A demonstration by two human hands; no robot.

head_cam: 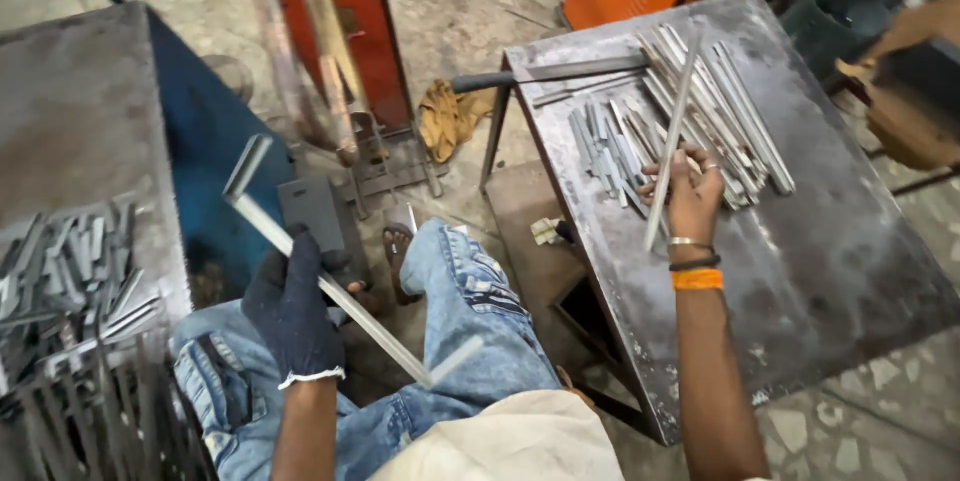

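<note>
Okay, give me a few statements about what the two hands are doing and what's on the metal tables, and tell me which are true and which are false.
1. The left hand wears a dark glove. True.
2. The left hand grips a wooden stick. False: it grips a bent metal frame piece with short turned ends.
3. The right hand is bare and holds a long metal strip. True.
4. The right-side steel table holds only a hammer. False: it carries a pile of long metal strips and shorter cut pieces.
5. The left-side table has short metal pieces heaped on it. True.
</note>
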